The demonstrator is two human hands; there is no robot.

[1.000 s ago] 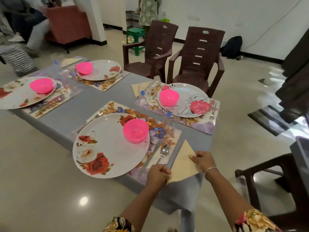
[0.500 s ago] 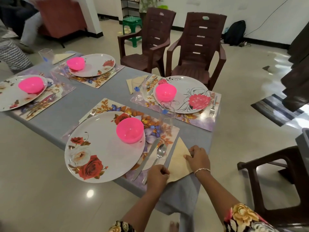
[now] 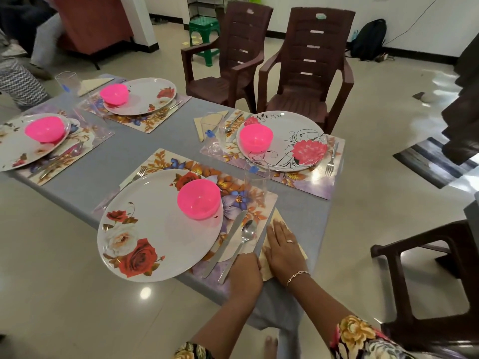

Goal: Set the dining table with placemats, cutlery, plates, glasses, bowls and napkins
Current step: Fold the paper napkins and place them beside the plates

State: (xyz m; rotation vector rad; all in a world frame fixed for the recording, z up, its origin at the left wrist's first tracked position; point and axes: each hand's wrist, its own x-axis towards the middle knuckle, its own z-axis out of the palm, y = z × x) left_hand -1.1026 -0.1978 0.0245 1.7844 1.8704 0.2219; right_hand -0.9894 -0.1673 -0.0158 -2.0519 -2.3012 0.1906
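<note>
The nearest place setting has a floral placemat [image 3: 233,187], a rose-patterned plate [image 3: 155,229] with a pink bowl [image 3: 198,199] on it, a fork [image 3: 137,174] on the left, and a knife [image 3: 228,242] and spoon [image 3: 245,239] on the right. A clear glass [image 3: 256,177] stands at the mat's far right corner. A cream folded napkin [image 3: 266,268] lies on the grey tablecloth just right of the mat. My right hand [image 3: 282,247] presses flat on it with straight fingers. My left hand [image 3: 246,270] is curled over the napkin's near left corner, its fingertips hidden.
Three other settings with plates and pink bowls [image 3: 255,137] fill the table [image 3: 168,130]. Two brown plastic chairs [image 3: 305,73] stand at the far side and a dark chair [image 3: 427,281] is close on my right. The table's near edge overhangs a tiled floor.
My right hand has gone from holding the napkin's edge to lying flat on top of it. The napkin now lies down against the placemat's right edge. The view has moved closer.
</note>
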